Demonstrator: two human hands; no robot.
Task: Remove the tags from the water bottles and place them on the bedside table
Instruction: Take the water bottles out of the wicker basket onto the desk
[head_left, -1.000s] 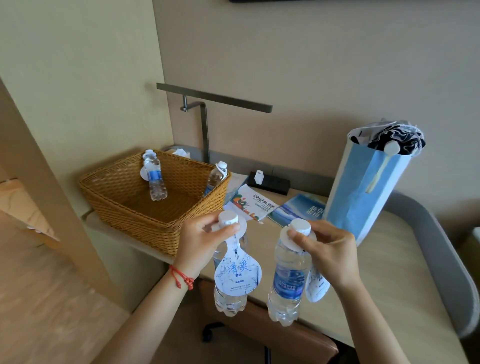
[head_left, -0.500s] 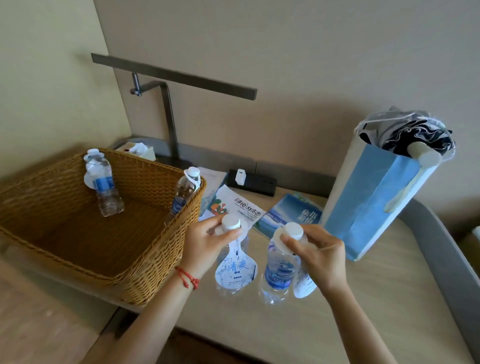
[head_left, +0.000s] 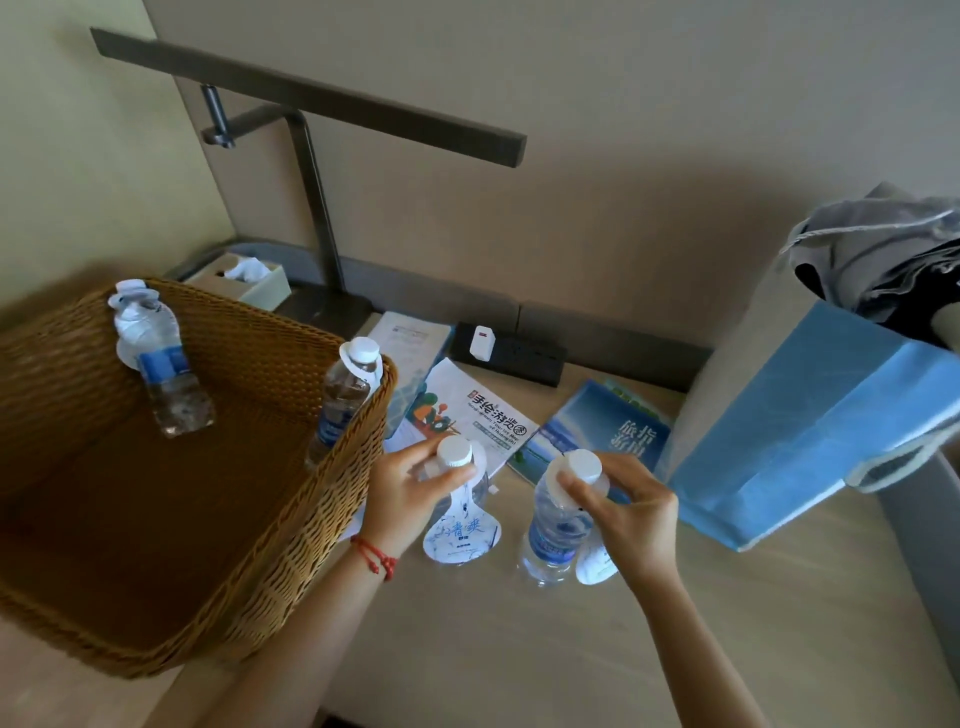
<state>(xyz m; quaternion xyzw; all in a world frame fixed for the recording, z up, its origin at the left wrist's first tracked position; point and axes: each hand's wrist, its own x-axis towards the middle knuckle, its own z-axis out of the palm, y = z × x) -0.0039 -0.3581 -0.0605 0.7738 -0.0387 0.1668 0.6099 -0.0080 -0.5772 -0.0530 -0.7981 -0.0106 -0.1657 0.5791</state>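
Your left hand (head_left: 410, 491) has its fingers wrapped around the neck of one water bottle (head_left: 457, 499), its tag (head_left: 461, 535) hanging in front. Your right hand (head_left: 631, 512) pinches the neck of the second bottle (head_left: 553, 530), whose tag (head_left: 597, 564) hangs behind. Both stand on the bedside table (head_left: 519, 649), between the wicker basket (head_left: 291, 519) and the blue bag (head_left: 810, 431). Bare tabletop lies toward you.

The left hand (head_left: 410, 493) is curled closed, thumb forward. The right hand (head_left: 631, 512) is curled closed too, forearms angled inward.
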